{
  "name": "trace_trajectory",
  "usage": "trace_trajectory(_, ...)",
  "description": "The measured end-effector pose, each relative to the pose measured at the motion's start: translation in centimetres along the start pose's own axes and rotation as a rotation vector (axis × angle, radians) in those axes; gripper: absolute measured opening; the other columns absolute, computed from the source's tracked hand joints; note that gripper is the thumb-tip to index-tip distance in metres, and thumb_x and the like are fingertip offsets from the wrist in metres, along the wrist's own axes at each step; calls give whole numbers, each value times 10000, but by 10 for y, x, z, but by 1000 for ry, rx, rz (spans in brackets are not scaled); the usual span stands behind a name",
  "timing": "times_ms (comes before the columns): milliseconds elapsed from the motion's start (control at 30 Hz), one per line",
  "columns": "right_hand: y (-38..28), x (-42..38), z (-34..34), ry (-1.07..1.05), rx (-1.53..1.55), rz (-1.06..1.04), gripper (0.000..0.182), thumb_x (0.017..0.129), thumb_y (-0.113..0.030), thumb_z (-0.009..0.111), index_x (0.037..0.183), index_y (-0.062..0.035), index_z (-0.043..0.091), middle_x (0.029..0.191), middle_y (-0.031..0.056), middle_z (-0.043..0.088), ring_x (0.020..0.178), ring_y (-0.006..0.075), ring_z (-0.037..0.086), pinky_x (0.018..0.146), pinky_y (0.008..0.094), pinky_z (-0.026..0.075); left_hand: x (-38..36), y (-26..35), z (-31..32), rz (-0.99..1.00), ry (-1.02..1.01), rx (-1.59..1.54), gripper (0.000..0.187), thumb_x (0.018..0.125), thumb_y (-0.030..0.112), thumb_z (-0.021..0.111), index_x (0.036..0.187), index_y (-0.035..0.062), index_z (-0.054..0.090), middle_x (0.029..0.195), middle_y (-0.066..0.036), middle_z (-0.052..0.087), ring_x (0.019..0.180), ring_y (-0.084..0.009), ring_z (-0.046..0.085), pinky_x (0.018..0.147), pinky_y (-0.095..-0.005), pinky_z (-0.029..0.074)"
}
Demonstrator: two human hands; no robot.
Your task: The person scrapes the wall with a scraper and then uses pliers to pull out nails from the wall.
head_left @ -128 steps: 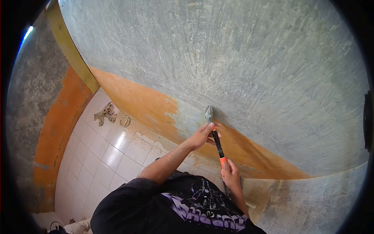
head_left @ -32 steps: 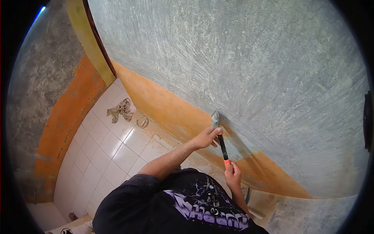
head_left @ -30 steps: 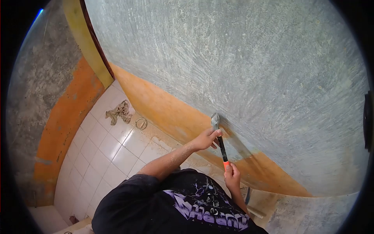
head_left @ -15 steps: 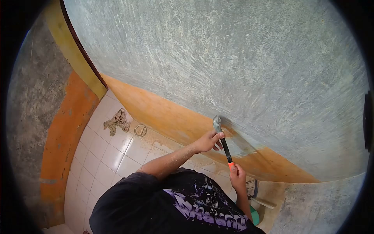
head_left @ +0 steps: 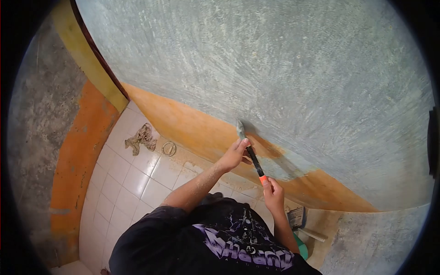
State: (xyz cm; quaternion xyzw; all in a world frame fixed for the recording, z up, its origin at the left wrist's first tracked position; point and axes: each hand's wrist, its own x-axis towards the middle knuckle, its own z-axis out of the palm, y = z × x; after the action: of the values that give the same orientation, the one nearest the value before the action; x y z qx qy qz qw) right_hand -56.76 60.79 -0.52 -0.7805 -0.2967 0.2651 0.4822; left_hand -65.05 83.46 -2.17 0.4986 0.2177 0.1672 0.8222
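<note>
head view: one scraper (head_left: 250, 153) is held in both hands, its metal blade pressed flat against the wall (head_left: 284, 78) right where the grey skim meets the orange band. the left hand (head_left: 234, 155) has its grip folded over the upper part of the black handle, just below the blade, fingers (head_left: 243, 143) closed together on top of it and touching the tool. the right hand (head_left: 273, 194) is clamped around the orange end of the handle, lower and nearer the body, fingers wrapped shut on it. the scraper runs on a slant from the right hand up and left to the blade. beside the blade, to its right, a patch of the orange paint is scraped to pale grey.

on the white tiled floor (head_left: 123, 178) there is one crumpled rag (head_left: 142, 137) and one small ring (head_left: 168, 148) just beside it, both near the foot of the orange wall and well apart from the hands. lower right, past the right forearm, lies one brush (head_left: 300, 220) with pale bristles and a light handle, with a bit of something green under it that is too hidden to name. a black printed shirt (head_left: 220, 238) fills the bottom of the view.
</note>
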Motion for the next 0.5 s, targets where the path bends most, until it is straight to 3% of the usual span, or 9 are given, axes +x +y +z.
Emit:
trace_trajectory(167,13,-14,-8,34,85,34,362,965,-292,626,1078,50,657,594,-38,461,539,38,401,478,248,310,1,-3,9,-9,-79,77,431,1042,429,396,1174,35,513,999,-121,628,882,-208,669,697,-356,587)
trace_trajectory(400,2,1,20,-7,-38,7,325,997,-277,582,1104,24,639,640,-72,449,523,17,377,468,215,278,-2,3,-17,-17,20,15,454,1042,435,390,1195,25,511,1013,-125,618,872,-204,668,702,-359,591)
trace_trajectory(500,6,-5,20,24,2,10,341,977,-290,607,1083,30,654,614,-52,461,537,38,395,484,239,299,-5,6,-19,-26,4,69,459,1042,435,389,1196,21,513,1026,-128,612,873,-207,670,697,-357,592)
